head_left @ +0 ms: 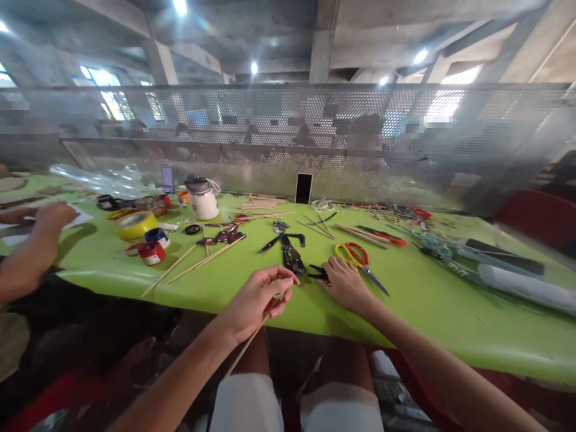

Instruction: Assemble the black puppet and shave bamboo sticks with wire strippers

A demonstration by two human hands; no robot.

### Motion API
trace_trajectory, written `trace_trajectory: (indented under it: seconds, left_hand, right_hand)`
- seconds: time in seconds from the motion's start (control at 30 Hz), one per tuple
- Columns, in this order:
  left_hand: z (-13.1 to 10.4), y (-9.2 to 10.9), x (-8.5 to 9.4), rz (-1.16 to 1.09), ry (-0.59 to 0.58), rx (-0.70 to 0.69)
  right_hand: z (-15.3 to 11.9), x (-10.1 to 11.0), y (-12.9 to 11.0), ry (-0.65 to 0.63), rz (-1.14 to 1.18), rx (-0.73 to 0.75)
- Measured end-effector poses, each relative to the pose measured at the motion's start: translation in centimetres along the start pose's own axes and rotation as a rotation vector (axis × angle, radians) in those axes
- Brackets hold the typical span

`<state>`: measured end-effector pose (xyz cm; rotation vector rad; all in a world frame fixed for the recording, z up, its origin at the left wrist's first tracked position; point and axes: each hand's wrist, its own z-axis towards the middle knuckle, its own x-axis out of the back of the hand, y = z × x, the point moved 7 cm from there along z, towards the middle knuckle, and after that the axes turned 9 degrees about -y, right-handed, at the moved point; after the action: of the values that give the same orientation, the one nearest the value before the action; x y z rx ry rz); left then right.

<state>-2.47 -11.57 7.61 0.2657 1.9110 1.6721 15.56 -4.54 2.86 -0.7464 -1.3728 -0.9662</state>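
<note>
My left hand (265, 300) is closed in a pinch around a thin bamboo stick (245, 348), which slants down toward my lap. My right hand (342, 282) rests on the green table with its fingers curled over a small black two-pronged tool (318, 275), partly hidden by the hand. Just behind and beside that hand lie scissors (374, 281) with a yellow and a red handle loop. A flat black jointed figure (288, 246) with arms and a patterned lower body lies on the table beyond my left hand.
At the left stand paint jars (152, 253), yellow tape (136, 225) and a white mug (203, 199). Sticks (207, 259) lie near a dark red figure (225, 234). A phone (303, 188) stands at the back; a white roll (524, 287) lies right. Another person's hand (54, 219) works far left.
</note>
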Motion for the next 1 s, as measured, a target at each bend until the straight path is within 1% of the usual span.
trace_trajectory:
  seconds: [0.1, 0.17, 0.27, 0.33, 0.4, 0.47, 0.53, 0.6, 0.63, 0.7, 0.73, 0.77, 0.8, 0.83, 0.9, 0.97, 1.0]
  left_hand:
    - [2.6, 1.6, 0.7, -0.047, 0.037, -0.047]
    - [5.1, 1.9, 1.5, -0.052, 0.041, -0.054]
    - [9.4, 1.5, 3.6, -0.037, 0.033, -0.04]
    - [12.2, 0.9, 5.4, -0.022, 0.045, -0.022]
    - [14.7, 0.3, 7.0, -0.026, 0.061, 0.009]
    - [16.6, -0.1, 7.8, -0.039, 0.064, 0.048]
    - [18.1, -0.1, 7.4, -0.025, 0.042, 0.076]
    - [19.5, 0.3, 6.0, 0.057, -0.026, 0.075]
    - [20.3, 0.6, 5.1, 0.128, -0.083, 0.064]
    - [22.1, 1.2, 3.2, 0.323, -0.222, 0.016]
    - [23.1, 1.4, 2.5, 0.447, -0.288, -0.022]
    - [24.3, 1.6, 2.0, 0.585, -0.334, -0.071]
    - [25.5, 1.8, 1.8, 0.743, -0.356, -0.129]
    - [26.7, 1.9, 1.8, 0.926, -0.353, -0.198]
    - [29.1, 1.8, 1.9, 1.345, -0.319, -0.342]
    - [31.1, 0.4, 1.6, 1.715, -0.386, -0.45]
    - [32.1, -0.5, 1.6, 1.796, -0.419, -0.472]
  right_hand:
    - [0.7, -0.4, 0.2, 0.005, 0.008, -0.002]
    - [0.9, -0.6, 0.3, -0.002, 0.018, 0.004]
    - [0.9, -0.4, 0.5, -0.022, 0.082, 0.018]
    - [0.9, 0.0, 1.1, -0.074, 0.198, 0.049]
    - [1.2, 0.3, 2.0, -0.171, 0.391, 0.097]
    - [1.8, 0.5, 3.1, -0.248, 0.653, 0.132]
    - [3.0, 0.4, 3.9, -0.299, 0.954, 0.16]
    - [4.5, 0.1, 4.1, -0.359, 1.247, 0.166]
    - [5.2, -0.2, 4.1, -0.401, 1.374, 0.161]
    - [6.2, -0.6, 4.0, -0.48, 1.555, 0.15]
    - [6.5, -0.7, 4.2, -0.497, 1.616, 0.137]
    - [6.6, -0.7, 4.9, -0.485, 1.666, 0.112]
    - [6.7, -0.7, 5.9, -0.448, 1.708, 0.072]
    - [6.6, -0.8, 7.4, -0.383, 1.755, 0.015]
    - [6.3, -1.1, 11.1, -0.215, 1.86, -0.119]
    - [5.9, -1.6, 14.8, -0.03, 1.965, -0.224]
    - [5.7, -1.9, 16.3, 0.03, 1.991, -0.249]
